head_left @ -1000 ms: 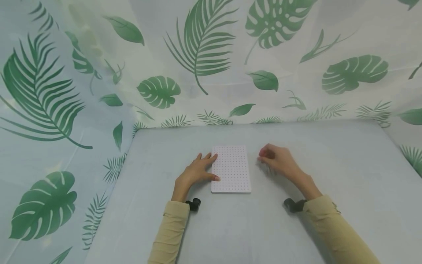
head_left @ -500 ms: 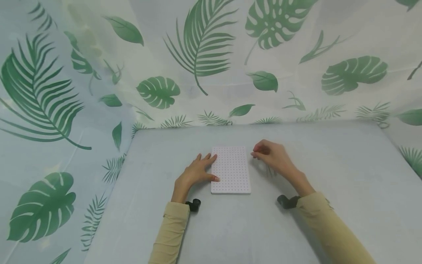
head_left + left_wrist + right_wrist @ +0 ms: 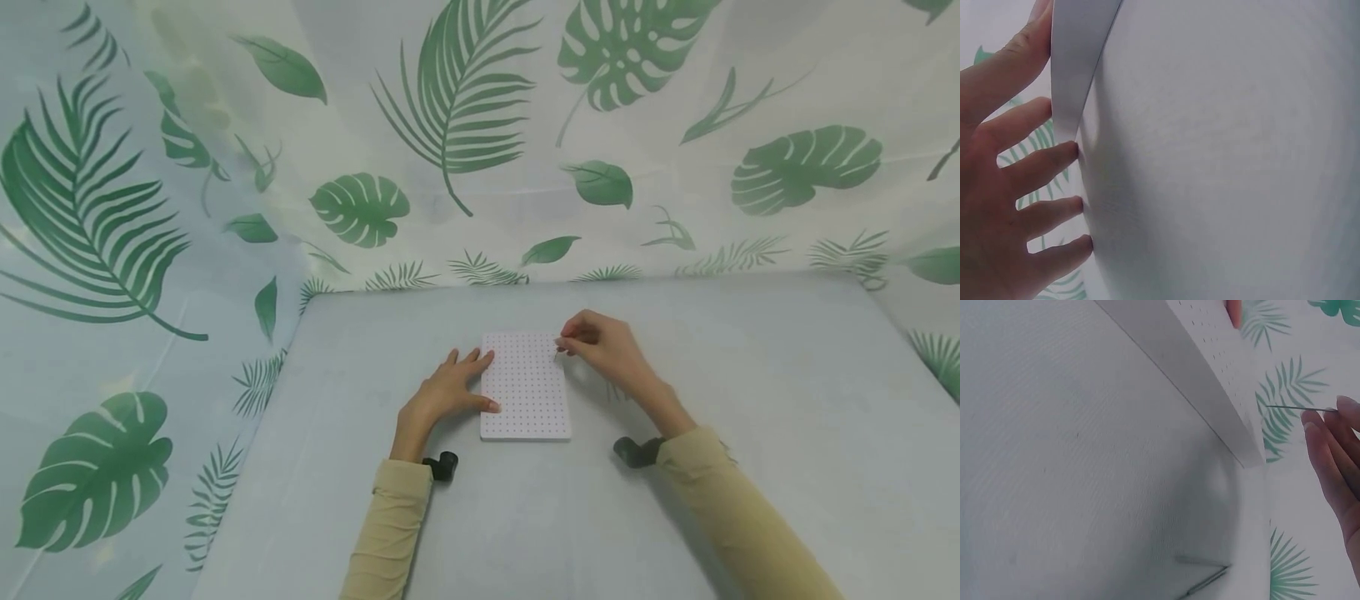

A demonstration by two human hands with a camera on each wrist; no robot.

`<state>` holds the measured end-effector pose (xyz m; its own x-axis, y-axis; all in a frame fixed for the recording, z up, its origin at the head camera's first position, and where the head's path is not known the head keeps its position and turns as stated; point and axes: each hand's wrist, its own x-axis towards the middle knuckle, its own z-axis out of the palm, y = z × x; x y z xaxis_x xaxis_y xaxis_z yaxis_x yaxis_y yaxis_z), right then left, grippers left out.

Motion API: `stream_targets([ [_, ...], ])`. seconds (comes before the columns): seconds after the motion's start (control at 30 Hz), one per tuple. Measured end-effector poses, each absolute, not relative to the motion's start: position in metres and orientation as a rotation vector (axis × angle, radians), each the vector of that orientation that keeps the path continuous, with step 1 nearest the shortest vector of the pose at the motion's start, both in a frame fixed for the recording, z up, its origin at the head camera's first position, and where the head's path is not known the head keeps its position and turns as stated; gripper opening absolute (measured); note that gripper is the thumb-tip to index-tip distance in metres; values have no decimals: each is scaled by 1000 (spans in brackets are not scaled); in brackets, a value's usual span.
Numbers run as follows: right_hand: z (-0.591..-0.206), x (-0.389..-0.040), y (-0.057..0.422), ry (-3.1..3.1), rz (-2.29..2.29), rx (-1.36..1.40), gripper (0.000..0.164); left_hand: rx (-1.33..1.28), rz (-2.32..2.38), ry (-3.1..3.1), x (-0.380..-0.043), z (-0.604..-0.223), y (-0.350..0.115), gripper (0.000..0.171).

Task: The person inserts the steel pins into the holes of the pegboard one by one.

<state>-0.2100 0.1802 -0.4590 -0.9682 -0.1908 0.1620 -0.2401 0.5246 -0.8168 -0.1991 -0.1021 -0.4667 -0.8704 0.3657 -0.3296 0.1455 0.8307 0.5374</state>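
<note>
A white board (image 3: pixel 527 387) with a grid of small holes lies flat on the grey table (image 3: pixel 525 517). My left hand (image 3: pixel 480 377) rests on its left edge, fingers straight, thumb and fingertips on the surface; the left wrist view shows those fingers (image 3: pixel 1035 169) against the board's edge (image 3: pixel 1075 62). My right hand (image 3: pixel 562 346) pinches a thin metal pin (image 3: pixel 1294 408) over the board's far right corner. In the right wrist view the pin's point hangs just off the board's corner (image 3: pixel 1244 440).
A few loose pins (image 3: pixel 1205 579) lie on the table to the right of the board. A leaf-print curtain (image 3: pixel 465 125) closes off the back and left side. Small black cameras (image 3: pixel 441 463) sit on both wrists.
My right hand has moved left and a little away from me, from the table beside the board to the board's far right corner, carrying the pin. The left hand and board have stayed put.
</note>
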Motion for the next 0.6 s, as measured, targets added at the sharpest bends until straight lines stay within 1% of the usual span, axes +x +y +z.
stream_targets([
  [0.6, -465, -224, 159, -2701, 1433, 396, 13, 350, 754, 2568, -200, -467, -105, 94],
])
